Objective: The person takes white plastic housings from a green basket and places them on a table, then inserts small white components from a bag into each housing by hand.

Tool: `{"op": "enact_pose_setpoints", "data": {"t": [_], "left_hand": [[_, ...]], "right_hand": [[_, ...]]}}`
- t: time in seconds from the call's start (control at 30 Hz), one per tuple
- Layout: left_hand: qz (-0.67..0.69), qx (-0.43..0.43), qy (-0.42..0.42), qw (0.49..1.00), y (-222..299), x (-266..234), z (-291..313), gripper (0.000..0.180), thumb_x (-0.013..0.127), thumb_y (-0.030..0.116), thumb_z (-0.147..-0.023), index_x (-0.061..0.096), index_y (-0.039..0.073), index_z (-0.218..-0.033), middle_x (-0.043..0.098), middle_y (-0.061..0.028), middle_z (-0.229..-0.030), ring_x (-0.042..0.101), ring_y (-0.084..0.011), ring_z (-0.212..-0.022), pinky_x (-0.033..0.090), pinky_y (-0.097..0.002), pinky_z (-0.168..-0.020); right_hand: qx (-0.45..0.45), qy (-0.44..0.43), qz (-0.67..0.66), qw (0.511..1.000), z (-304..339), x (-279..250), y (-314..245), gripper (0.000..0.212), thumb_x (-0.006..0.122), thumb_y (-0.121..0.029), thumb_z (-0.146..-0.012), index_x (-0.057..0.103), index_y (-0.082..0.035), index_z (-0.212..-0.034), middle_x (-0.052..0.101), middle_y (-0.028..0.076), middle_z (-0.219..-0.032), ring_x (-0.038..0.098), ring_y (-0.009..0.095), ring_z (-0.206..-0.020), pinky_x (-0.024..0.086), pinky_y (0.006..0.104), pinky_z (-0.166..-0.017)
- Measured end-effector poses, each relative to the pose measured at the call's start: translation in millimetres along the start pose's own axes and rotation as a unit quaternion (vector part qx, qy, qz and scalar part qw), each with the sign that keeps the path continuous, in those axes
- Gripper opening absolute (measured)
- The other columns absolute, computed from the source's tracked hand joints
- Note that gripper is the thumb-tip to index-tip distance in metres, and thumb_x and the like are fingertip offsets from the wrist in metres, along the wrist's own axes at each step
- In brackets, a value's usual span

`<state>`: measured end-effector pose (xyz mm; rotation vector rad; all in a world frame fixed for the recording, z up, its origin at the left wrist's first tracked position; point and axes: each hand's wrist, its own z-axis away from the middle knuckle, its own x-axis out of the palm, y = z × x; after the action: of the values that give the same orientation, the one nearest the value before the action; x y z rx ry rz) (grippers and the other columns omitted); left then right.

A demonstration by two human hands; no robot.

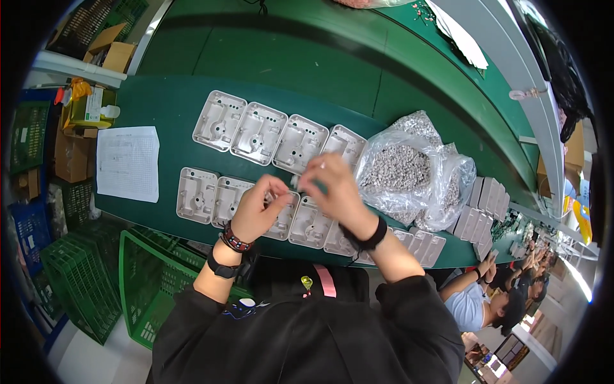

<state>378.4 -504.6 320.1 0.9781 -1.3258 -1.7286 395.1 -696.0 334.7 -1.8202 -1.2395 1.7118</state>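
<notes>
My left hand (257,210) hovers over the near row of grey metal housings, its fingers curled and thumb bent toward them. Whatever it may hold is hidden. To its right, my right hand (335,193) is raised between the two rows with bent fingers, slightly blurred. A tiny pale piece (295,182) shows by its fingertips, too small to name. Open shallow housings with round bosses lie in a far row, including one housing (258,133) at its middle left. In the near row, another housing (197,196) sits at the left end; my hands cover some others.
Clear plastic bags (400,169) full of small metal parts lie to the right, before stacked grey housings (484,201). A printed sheet (128,163) rests at the table's left. Green crates (83,281) stand at lower left. Other people (473,301) sit along the table at right.
</notes>
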Motion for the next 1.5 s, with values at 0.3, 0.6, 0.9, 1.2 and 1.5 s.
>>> {"op": "enact_pose_setpoints", "data": {"t": [0.3,0.6,0.9,1.2,1.5], "left_hand": [[0.2,-0.132,0.027,0.971,-24,-9,4,0.017,0.044,0.002,-0.086,0.037,0.007,-0.1,0.058,-0.0061,-0.094,0.035,-0.0031,-0.058,0.033,-0.0165,-0.053],[0.181,-0.083,0.053,0.979,-38,-12,5,0.013,0.044,0.003,-0.088,0.037,0.007,-0.099,0.062,-0.011,-0.095,0.043,-0.004,-0.06,0.037,-0.0166,-0.056],[0.237,-0.123,0.021,0.963,-13,-17,0,0.029,0.056,0.001,-0.081,0.041,0.003,-0.107,0.059,-0.0042,-0.077,0.054,-0.0083,-0.068,0.041,-0.0191,-0.064],[0.074,-0.006,-0.03,0.997,4,-26,-3,0.046,0.061,0.0,-0.074,0.038,0.002,-0.114,0.055,-0.0018,-0.068,0.05,-0.0071,-0.06,0.038,-0.0197,-0.059],[-0.044,-0.01,-0.002,0.999,4,-42,-3,0.045,0.063,0.007,-0.076,0.039,0.004,-0.114,0.051,-0.0022,-0.066,0.046,-0.0129,-0.057,0.038,-0.0236,-0.055]], "right_hand": [[-0.098,-0.04,0.38,0.919,-49,35,128,0.008,0.061,-0.016,-0.06,0.058,-0.008,-0.061,0.052,0.002,-0.098,0.046,0.018,-0.094,0.038,0.0309,-0.075],[-0.094,-0.112,0.401,0.904,-54,40,131,0.005,0.06,-0.016,-0.062,0.062,-0.011,-0.061,0.052,0.0,-0.101,0.046,0.018,-0.096,0.037,0.0308,-0.078],[-0.06,-0.022,0.317,0.946,-39,23,98,0.013,0.062,-0.009,-0.065,0.065,-0.011,-0.078,0.053,0.003,-0.101,0.046,0.022,-0.094,0.037,0.0336,-0.078],[-0.12,-0.058,-0.024,0.991,-26,13,-19,0.015,0.065,-0.01,-0.066,0.061,-0.01,-0.08,0.053,0.003,-0.091,0.048,0.022,-0.084,0.039,0.0325,-0.071],[-0.205,-0.13,0.096,0.965,-48,25,-18,0.012,0.066,-0.015,-0.067,0.058,-0.013,-0.076,0.053,-0.003,-0.08,0.048,0.016,-0.075,0.033,0.0294,-0.064]]}}
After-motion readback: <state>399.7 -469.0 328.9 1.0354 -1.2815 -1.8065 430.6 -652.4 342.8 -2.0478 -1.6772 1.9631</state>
